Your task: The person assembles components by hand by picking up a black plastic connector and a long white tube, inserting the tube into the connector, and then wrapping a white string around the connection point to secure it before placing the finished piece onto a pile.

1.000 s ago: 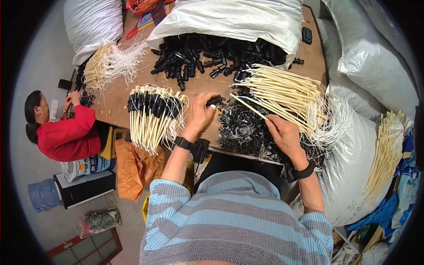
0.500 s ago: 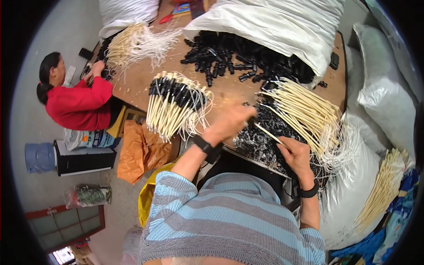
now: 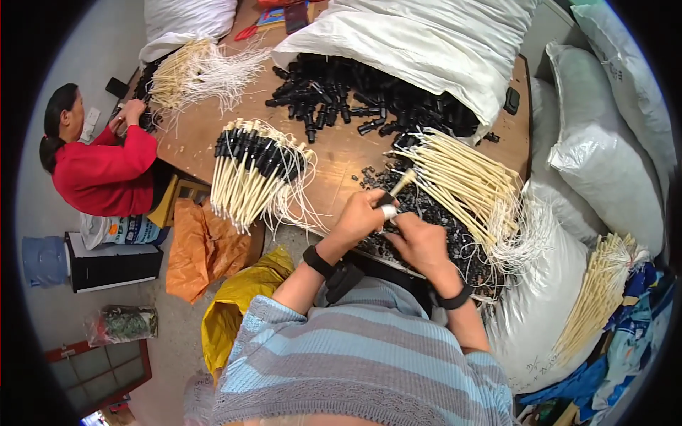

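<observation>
Over the near edge of the table my left hand [image 3: 361, 215] is closed around a black plastic fitting [image 3: 386, 200]. A pale cream tip [image 3: 405, 179] sticks out of its upper end, slanting away to the right. Close beside it, my right hand [image 3: 425, 243] is closed at the lower end of the same piece; what its fingers pinch is hidden. A white wrap shows on a finger where the hands meet. Beneath lie many small black parts [image 3: 455, 226]. Right of these rests a pile of cream rods [image 3: 465, 181] with white cords.
To the left lies a bundle of cream rods with black fittings [image 3: 249, 167]. Black fittings [image 3: 334, 99] spill from a white sack [image 3: 419, 42] at the back. A person in red [image 3: 106, 170] works at the table's left side. Full white sacks [image 3: 597, 121] crowd the right.
My right hand has come left and now meets my left hand. The thin cream rod it held no longer shows between them; a cream tip now projects above the fitting. The whole view has shifted slightly.
</observation>
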A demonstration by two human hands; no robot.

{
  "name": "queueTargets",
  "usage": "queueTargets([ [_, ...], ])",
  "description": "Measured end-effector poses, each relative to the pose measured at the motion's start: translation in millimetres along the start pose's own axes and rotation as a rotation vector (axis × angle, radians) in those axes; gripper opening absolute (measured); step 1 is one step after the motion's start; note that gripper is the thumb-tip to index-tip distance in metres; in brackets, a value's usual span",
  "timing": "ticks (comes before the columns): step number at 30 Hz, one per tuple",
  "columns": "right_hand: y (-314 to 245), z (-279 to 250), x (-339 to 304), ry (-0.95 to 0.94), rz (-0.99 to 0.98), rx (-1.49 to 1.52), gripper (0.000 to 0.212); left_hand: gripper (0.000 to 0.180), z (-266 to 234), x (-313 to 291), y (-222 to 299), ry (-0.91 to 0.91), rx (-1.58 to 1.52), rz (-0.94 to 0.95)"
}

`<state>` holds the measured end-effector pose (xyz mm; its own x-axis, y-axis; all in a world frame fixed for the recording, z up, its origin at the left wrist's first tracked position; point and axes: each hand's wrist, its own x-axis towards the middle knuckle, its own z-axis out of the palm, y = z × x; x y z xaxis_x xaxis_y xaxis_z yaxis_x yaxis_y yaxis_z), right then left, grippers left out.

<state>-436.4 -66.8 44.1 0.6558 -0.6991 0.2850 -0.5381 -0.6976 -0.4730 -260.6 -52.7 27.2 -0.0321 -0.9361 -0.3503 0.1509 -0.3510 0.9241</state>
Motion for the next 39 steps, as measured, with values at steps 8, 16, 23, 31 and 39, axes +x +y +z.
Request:
queueTargets([
  [8,12,11,-11,0.214,0.206,0.150,0.007,0.028,-8,-2,-21,0.140,0.657,0.335],
  [16,9,3,-6,0.191,0.269,0.136,0.007,0.042,-9,-12,-21,0.138,0.919,0.458],
  [23,8,10,-6,0.145,0.231,0.207,0.007,0.041,-1,-15,-13,0.023,0.973,0.465],
  [31,2,4,-7,-0.049,0.145,0.327,0.013,0.042,-5,-16,-4,-0.207,0.766,0.286],
  [39,-4,3,-6,0.071,0.179,0.290,0.011,0.019,-11,-12,-9,0.016,0.669,0.743],
])
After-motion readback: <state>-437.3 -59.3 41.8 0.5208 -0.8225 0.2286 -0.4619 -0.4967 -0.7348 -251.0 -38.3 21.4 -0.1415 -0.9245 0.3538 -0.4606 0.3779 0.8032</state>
